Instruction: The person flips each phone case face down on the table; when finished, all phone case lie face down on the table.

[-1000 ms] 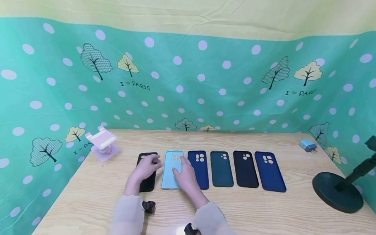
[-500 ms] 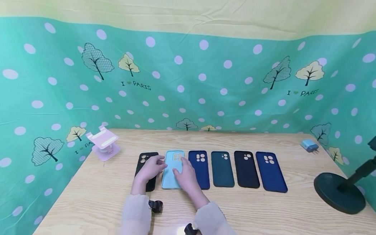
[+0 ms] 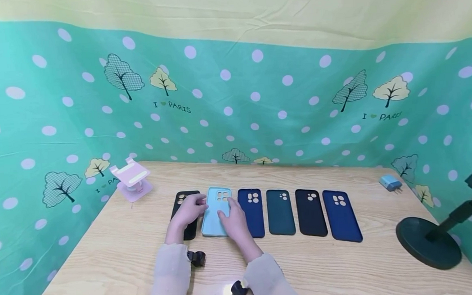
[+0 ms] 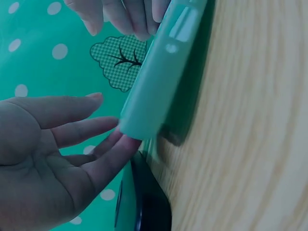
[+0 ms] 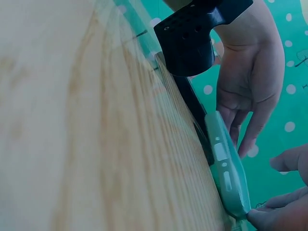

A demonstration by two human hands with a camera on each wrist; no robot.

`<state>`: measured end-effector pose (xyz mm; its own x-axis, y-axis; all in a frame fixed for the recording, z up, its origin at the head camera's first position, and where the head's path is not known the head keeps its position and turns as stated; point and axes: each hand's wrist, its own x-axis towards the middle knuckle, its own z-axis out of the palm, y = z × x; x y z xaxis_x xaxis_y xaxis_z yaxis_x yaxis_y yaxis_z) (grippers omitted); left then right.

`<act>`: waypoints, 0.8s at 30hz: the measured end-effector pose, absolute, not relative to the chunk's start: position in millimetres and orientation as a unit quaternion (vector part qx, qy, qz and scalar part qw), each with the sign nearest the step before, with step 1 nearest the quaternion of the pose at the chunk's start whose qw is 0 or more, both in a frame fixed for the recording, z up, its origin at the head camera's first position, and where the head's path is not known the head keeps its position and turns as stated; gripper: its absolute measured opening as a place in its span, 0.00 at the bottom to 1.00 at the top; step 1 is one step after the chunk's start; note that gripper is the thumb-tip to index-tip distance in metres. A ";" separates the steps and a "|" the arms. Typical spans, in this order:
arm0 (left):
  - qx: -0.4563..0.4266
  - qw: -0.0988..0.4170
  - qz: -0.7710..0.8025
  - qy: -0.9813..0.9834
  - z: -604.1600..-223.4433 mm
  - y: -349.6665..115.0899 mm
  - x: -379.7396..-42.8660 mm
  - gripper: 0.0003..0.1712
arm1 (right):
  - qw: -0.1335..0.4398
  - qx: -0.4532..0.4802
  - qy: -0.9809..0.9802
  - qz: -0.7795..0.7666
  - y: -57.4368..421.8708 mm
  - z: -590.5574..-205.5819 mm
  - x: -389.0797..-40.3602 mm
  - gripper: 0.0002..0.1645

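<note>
A light blue phone case (image 3: 214, 224) with a camera cutout lies between my two hands, a little raised off the table in the left wrist view. My left hand (image 4: 53, 154) touches its left edge with outstretched fingertips, the thumb standing apart from it. On the other side, my right hand (image 3: 235, 220) has its fingers along the right edge; its thumb (image 5: 288, 160) is away from the case in the right wrist view. A black phone case (image 3: 191, 230) lies partly hidden under my left hand.
To the right lie a navy case (image 3: 251, 216), a dark teal case (image 3: 281, 217), a black case (image 3: 311, 217) and another navy case (image 3: 342, 220). A pink phone stand (image 3: 134, 183) is back left; a blue charger (image 3: 390, 182) and a black stand (image 3: 428, 244) are right.
My left hand has moved right from over the black case to the light blue case's left edge. The light blue case has risen slightly. My right hand stays at its edge.
</note>
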<state>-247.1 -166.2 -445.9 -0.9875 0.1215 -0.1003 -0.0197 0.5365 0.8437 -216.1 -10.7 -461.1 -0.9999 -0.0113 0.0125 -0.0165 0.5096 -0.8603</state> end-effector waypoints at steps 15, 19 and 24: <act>-0.006 0.058 0.511 0.857 -443.0 -173.7 -247.9 0.26 | -0.022 0.017 -0.842 0.539 -13.5 -462.0 -215.7 0.32; -0.017 0.062 0.528 0.847 -440.3 -176.1 -247.4 0.26 | -0.019 0.029 -0.842 0.539 -14.3 -460.9 -214.4 0.28; -0.027 0.065 0.529 0.846 -435.9 -180.2 -245.3 0.26 | -0.034 0.047 -0.844 0.533 -15.7 -460.4 -214.0 0.27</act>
<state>-245.3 -180.2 -435.9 -0.9901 0.0236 -0.1383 -0.1141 0.4388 0.8913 -214.0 -15.7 -460.4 -0.9933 -0.1152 -0.0076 -0.0427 0.4275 -0.9030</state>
